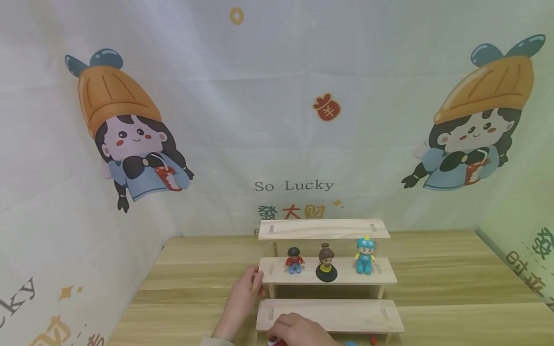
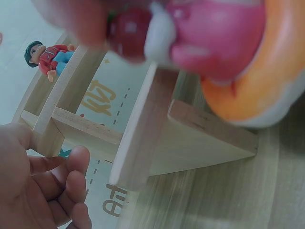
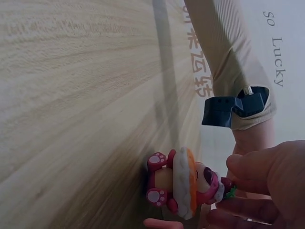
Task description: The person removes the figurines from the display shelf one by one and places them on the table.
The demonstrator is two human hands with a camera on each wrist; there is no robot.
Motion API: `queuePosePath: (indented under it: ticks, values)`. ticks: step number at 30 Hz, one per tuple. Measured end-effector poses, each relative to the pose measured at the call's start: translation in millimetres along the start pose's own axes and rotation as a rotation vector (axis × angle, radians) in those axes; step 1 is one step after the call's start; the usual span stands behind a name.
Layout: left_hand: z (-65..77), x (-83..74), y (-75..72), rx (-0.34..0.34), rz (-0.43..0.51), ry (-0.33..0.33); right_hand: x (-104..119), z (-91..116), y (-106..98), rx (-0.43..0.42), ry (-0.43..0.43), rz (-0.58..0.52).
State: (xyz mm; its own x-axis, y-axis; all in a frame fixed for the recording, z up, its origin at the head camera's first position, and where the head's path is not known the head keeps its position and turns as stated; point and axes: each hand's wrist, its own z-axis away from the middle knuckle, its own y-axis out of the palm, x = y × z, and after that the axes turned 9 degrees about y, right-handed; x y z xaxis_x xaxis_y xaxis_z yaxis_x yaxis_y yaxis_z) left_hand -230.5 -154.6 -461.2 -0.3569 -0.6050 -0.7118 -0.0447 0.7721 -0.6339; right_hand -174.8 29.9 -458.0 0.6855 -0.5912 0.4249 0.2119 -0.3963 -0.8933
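Note:
My left hand grips the left end of the middle tier of a wooden stepped display shelf. In the left wrist view, the fingers curl under that board's end. My right hand is in front of the lowest tier. It pinches the red, green-leafed top of a pink bear figurine with an orange-and-white ring around its body. In the right wrist view the bear's feet are close to the tabletop; I cannot tell whether they touch. The head view shows only a bit of it.
On the middle tier stand a black-capped figure in red, a brown-haired doll on a black base and a teal figure. Blue and red bits show at the bottom edge. Printed cloth hangs behind the wooden table.

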Motion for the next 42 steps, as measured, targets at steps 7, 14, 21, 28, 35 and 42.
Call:
queuePosePath:
  ticks: [7, 14, 21, 28, 35, 42]
  values:
    - [0.4, -0.2, 0.8, -0.005, 0.003, -0.012, -1.8, 8.1, 7.1, -0.103, -0.144, -0.071]
    - [0.0, 0.6, 1.2, -0.006, 0.009, -0.017, -5.4, 9.7, 7.6, -0.074, -0.212, -0.011]
    - [0.6, 0.9, 0.9, -0.004, 0.007, -0.014, 0.0, 5.7, 3.6, -0.018, -0.086, -0.093]
    - [-1.2, 0.4, 0.9, 0.002, -0.013, -0.032, -0.5, 2.9, 5.2, -0.026, -0.044, -0.144]
    - [-1.4, -0.3, 1.5, -0.002, -0.017, -0.032, -1.1, 0.9, 1.7, -0.01, -0.019, -0.117]
    - [-1.8, 0.0, 2.0, -0.004, -0.01, -0.048, -0.9, -2.1, -0.9, 0.043, -0.074, -0.103]
